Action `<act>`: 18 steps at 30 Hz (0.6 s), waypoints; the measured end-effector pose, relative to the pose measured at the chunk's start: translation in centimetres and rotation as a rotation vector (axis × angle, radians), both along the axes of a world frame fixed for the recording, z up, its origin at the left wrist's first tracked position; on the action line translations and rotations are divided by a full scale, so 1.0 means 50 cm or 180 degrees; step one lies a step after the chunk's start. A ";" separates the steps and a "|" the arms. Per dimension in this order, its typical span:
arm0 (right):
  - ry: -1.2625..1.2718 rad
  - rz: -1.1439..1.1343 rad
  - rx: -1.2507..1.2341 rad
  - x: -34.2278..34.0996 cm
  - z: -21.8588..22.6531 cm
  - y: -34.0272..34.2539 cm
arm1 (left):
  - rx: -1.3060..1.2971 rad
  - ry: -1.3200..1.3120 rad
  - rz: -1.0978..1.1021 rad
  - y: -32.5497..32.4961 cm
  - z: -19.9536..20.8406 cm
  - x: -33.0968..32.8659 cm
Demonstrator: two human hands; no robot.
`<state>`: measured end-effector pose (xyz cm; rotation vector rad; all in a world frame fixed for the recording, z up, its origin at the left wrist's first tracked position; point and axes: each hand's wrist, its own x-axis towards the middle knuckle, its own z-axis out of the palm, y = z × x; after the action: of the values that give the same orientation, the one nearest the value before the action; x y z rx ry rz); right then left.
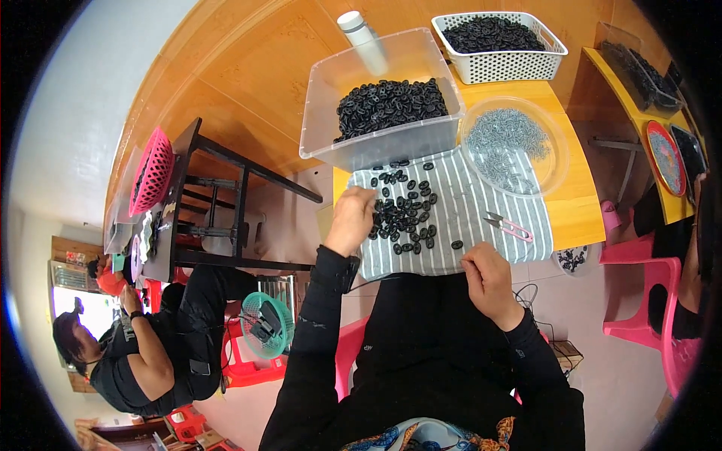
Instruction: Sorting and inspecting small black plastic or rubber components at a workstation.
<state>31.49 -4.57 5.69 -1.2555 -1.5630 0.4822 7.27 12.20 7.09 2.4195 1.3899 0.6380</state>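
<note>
Small black oval pieces with two holes lie scattered in a loose heap on a grey-and-white striped cloth. At the left side of this heap is my left hand, its fingers bent toward the pieces. Its fingertips are blurred and partly hidden. My right hand is at the cloth's near edge, fingers curled together and thumb against them; anything between them is too small or hidden to make out. A single black piece lies just beyond it. Thread snips with pink handles rest on the cloth farther right.
Behind the heap stands a clear plastic bin of black pieces. A round clear tub of small silvery parts sits beside it, with a white basket behind. A person sits at the left. A pink chair stands right.
</note>
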 end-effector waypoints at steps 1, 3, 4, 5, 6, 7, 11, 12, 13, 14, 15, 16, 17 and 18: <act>0.0002 -0.0002 0.0005 -0.001 0.000 0.000 | 0.0080 -0.0010 0.0070 0.012 -0.004 -0.001; 0.0046 -0.0046 0.0062 -0.004 -0.004 0.000 | 0.0189 0.0113 0.0057 0.037 -0.003 0.013; 0.0046 -0.0053 0.0067 -0.003 -0.003 0.001 | 0.0294 0.0233 0.0052 0.048 -0.004 0.022; -0.0023 -0.0050 0.0069 -0.002 -0.002 0.000 | 0.0196 0.0318 -0.0005 0.056 -0.008 0.030; -0.0092 -0.0043 0.0071 -0.002 -0.001 0.001 | 0.0199 0.0320 -0.0007 0.060 -0.015 0.036; -0.0089 -0.0041 0.0074 -0.005 -0.001 0.002 | 0.0251 0.0554 0.0005 0.063 -0.022 0.040; -0.0144 -0.0039 0.0124 -0.001 -0.001 0.003 | 0.0166 0.0755 -0.0023 0.051 -0.022 0.040; -0.0190 -0.0037 0.0116 0.000 -0.001 0.003 | 0.0015 0.0785 0.0006 0.046 -0.022 0.038; -0.0184 -0.0042 0.0110 -0.001 -0.002 0.002 | 0.0050 0.0537 0.0045 0.043 -0.024 0.036; -0.0167 -0.0064 0.0110 -0.001 -0.002 0.000 | 0.0056 0.0532 0.0041 0.043 -0.026 0.036; -0.0151 -0.0088 0.0109 -0.001 -0.002 -0.001 | 0.0074 0.0471 0.0075 0.044 -0.028 0.036; -0.0158 -0.0098 0.0114 -0.002 -0.002 -0.002 | 0.0092 0.0408 0.0105 0.046 -0.030 0.037; -0.0184 -0.0079 0.0152 -0.002 -0.002 -0.001 | 0.0098 0.0409 0.0111 0.048 -0.029 0.040; -0.0211 -0.0064 0.0189 -0.001 -0.002 0.001 | 0.0117 0.0348 0.0043 0.053 -0.029 0.047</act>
<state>31.43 -4.55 5.60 -1.2516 -1.6074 0.3820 9.61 14.82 5.65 2.5099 1.4497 0.5465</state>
